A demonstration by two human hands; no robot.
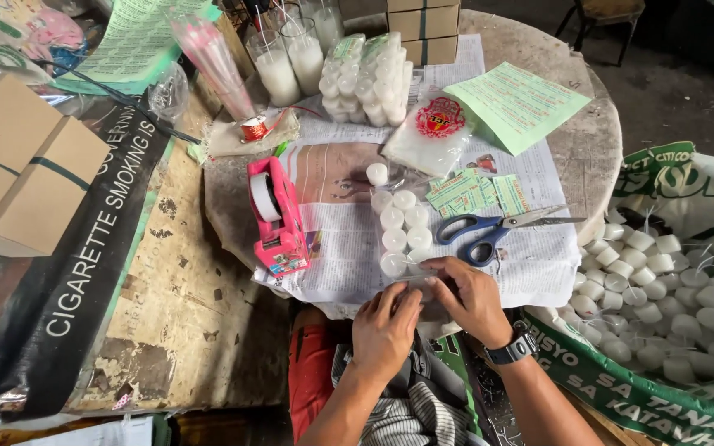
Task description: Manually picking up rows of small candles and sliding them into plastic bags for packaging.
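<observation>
At lower centre of the frame, the left hand and right hand both pinch the near end of a clear bag of white candles lying on newspaper on the table; blue scissors lie just right, a pink tape dispenser left.

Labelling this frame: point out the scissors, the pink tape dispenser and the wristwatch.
scissors [489, 234], head view, on the blue handles.
tape dispenser [278, 223], head view, on the pink body.
wristwatch [512, 350], head view, on the dark strap at the right wrist.
</observation>
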